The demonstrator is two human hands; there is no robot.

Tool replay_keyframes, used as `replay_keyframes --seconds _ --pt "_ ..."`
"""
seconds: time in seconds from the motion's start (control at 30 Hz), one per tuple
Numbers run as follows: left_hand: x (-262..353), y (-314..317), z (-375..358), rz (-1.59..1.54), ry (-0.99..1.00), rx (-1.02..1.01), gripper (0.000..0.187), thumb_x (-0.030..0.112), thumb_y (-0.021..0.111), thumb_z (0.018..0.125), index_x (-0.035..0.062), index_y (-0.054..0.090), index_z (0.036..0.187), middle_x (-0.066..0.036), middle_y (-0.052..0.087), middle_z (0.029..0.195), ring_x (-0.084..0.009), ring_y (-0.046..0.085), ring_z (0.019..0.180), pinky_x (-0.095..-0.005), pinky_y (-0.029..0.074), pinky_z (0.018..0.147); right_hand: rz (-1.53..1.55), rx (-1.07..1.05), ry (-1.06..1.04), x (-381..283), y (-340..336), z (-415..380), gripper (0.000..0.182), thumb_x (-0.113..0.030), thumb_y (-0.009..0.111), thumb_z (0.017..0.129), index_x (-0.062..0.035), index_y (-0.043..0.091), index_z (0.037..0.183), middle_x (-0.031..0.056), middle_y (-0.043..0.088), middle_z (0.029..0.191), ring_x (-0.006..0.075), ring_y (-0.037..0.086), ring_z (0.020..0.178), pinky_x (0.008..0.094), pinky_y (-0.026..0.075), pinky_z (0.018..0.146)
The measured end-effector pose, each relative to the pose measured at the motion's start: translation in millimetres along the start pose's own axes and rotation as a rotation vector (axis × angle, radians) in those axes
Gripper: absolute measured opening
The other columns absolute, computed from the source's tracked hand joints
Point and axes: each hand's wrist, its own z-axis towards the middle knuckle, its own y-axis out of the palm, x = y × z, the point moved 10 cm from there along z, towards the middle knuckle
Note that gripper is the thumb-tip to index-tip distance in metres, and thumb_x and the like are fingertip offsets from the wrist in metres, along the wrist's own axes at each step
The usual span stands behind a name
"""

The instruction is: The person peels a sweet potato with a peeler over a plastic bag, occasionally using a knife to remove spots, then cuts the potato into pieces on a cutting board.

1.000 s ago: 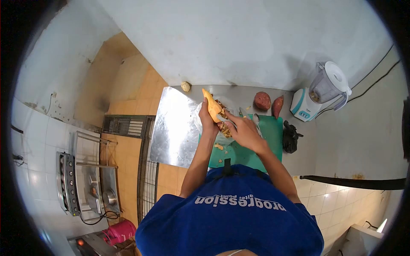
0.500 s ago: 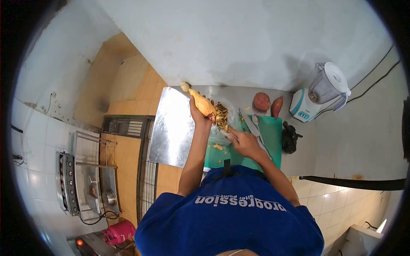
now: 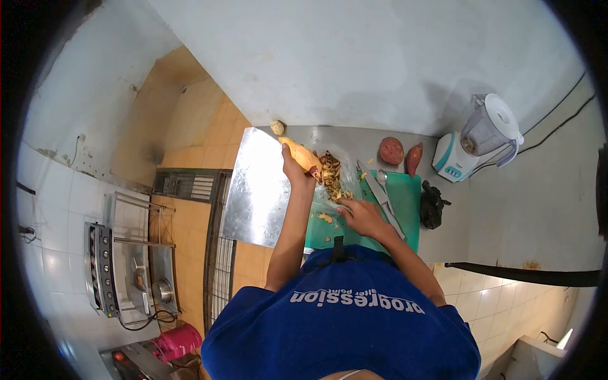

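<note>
My left hand (image 3: 296, 168) is closed around a mostly peeled sweet potato (image 3: 299, 154), yellow-orange with some reddish skin at its near end. Just right of it, a heap of peelings (image 3: 330, 172) lies in a clear plastic bag (image 3: 348, 166). My right hand (image 3: 364, 218) is closed at the near edge of the heap, apart from the sweet potato. A slim pale tool (image 3: 330, 204) sticks out of its fingers, too small to tell its kind. Beneath it lies a green cutting board (image 3: 404, 190) with loose scraps (image 3: 325, 217).
A knife (image 3: 382, 196) and a spoon (image 3: 382, 177) lie on the board. Beyond are two red-skinned sweet potatoes (image 3: 391, 151) (image 3: 413, 159). A blender (image 3: 478, 136) and black plastic bag (image 3: 432, 206) stand right. A small pale round piece (image 3: 277, 127) sits by the wall.
The sweet potato has tilted slightly and its far end has come away from the small round piece. My right hand has moved slightly down and toward me.
</note>
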Motion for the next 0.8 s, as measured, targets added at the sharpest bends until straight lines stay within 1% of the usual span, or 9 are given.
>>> replay_keyframes --seconds 0.07,0.13,0.23,0.27,0.33,0.5,0.57,0.63,0.8 --pt "9.8 3.3 -3.7 0.074 0.074 -0.014 0.04 0.048 0.054 0.099 0.0111 0.055 0.113 -0.004 0.061 0.095 -0.0203 0.062 0.085 -0.0412 0.056 0.083 0.066 0.023 0.006 1.1 -5.4 2.1 0.039 -0.038 0.053 0.099 -0.013 0.063 0.128 0.0242 0.07 0.1 0.0424 0.066 0.097 0.0522 0.05 0.085" --pt "3.0 0.9 -8.7 0.075 0.043 -0.013 0.04 0.048 0.054 0.099 0.0113 0.055 0.115 -0.005 0.061 0.097 -0.0199 0.062 0.086 -0.0416 0.056 0.082 0.071 0.15 0.024 -14.8 -46.9 12.0 0.038 -0.037 0.053 0.099 -0.0137 0.063 0.126 0.0252 0.069 0.098 0.0429 0.066 0.097 0.0523 0.051 0.084" --pt "-13.9 9.8 -16.2 0.041 0.029 -0.127 0.045 0.047 0.056 0.098 0.0096 0.054 0.122 -0.008 0.061 0.103 -0.0221 0.063 0.086 -0.0372 0.059 0.073 0.12 0.141 0.027 -37.0 -74.0 21.3 0.039 -0.037 0.054 0.098 -0.0106 0.064 0.125 0.0258 0.069 0.099 0.0434 0.065 0.097 0.0522 0.051 0.084" --pt "-16.5 12.5 -16.0 0.041 0.027 -0.134 0.045 0.047 0.056 0.098 0.0096 0.054 0.122 -0.008 0.061 0.103 -0.0221 0.063 0.086 -0.0372 0.059 0.073 0.118 0.147 0.027 -37.8 -71.8 23.1 0.039 -0.037 0.054 0.098 -0.0106 0.064 0.125 0.0258 0.069 0.099 0.0434 0.065 0.097 0.0522 0.051 0.084" --pt "-17.6 4.3 -13.1 -0.017 0.05 -0.051 0.045 0.048 0.055 0.098 0.0101 0.053 0.122 -0.007 0.061 0.103 -0.0224 0.063 0.086 -0.0373 0.058 0.073 0.191 0.154 0.016 -32.9 -55.8 23.5 0.041 -0.033 0.056 0.098 -0.0019 0.064 0.125 0.0276 0.067 0.09 0.0456 0.064 0.092 0.05 0.049 0.081" --pt "-4.2 -2.1 8.8 -0.265 0.0 -0.035 0.039 0.048 0.05 0.099 0.0109 0.056 0.109 -0.005 0.062 0.097 -0.0211 0.061 0.089 -0.0446 0.055 0.089 0.148 0.083 -0.095 -13.2 -0.8 0.7 0.039 -0.035 0.055 0.099 -0.0071 0.064 0.124 0.0249 0.068 0.088 0.0451 0.066 0.089 0.0521 0.05 0.08" --pt "-0.5 5.3 6.3 -0.247 0.002 -0.055 0.04 0.049 0.052 0.098 0.0109 0.055 0.11 -0.005 0.062 0.097 -0.021 0.061 0.089 -0.0444 0.055 0.089 0.165 0.061 -0.104 -9.9 -0.5 2.4 0.039 -0.036 0.055 0.099 -0.0069 0.064 0.123 0.0246 0.069 0.088 0.0454 0.066 0.089 0.0521 0.05 0.08" --pt "0.5 7.1 -7.7 -0.218 -0.054 -0.026 0.043 0.05 0.057 0.095 0.0097 0.055 0.109 -0.006 0.061 0.097 -0.0227 0.06 0.088 -0.0445 0.056 0.087 0.201 0.09 0.028 -11.9 -31.8 8.3 0.039 -0.036 0.054 0.099 -0.0064 0.065 0.123 0.0239 0.07 0.09 0.0459 0.065 0.09 0.052 0.05 0.08" --pt "-17.1 0.8 -11.9 -0.132 -0.067 0.023 0.042 0.048 0.06 0.094 0.0082 0.056 0.106 -0.008 0.059 0.093 -0.0261 0.059 0.085 -0.0435 0.057 0.082 0.162 0.285 -0.055 -31.5 -79.7 24.5 0.039 -0.035 0.053 0.1 -0.005 0.064 0.123 0.0235 0.069 0.088 0.0462 0.066 0.087 0.0525 0.05 0.078"
